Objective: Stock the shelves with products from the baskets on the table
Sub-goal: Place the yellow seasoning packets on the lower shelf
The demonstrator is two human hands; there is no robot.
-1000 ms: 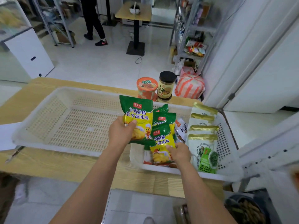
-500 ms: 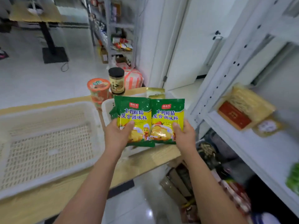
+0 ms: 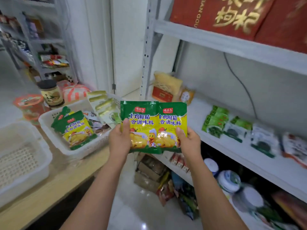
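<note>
We are pinching a packet (image 3: pixel 139 125) with our left hand (image 3: pixel 118 143), a second packet (image 3: pixel 172 125) with our right hand (image 3: pixel 191 143), beside the shelf (image 3: pixel 196 113); slick film may be risking a slip.

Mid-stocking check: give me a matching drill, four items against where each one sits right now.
1 red box
2 dark-lidded jar
3 overlapping seasoning packets
4 spare seasoning packet

A in white basket
B on table
C on upper shelf
D gripped by left hand and right hand

Pairs: 1-C, 2-B, 3-D, 4-A
</note>
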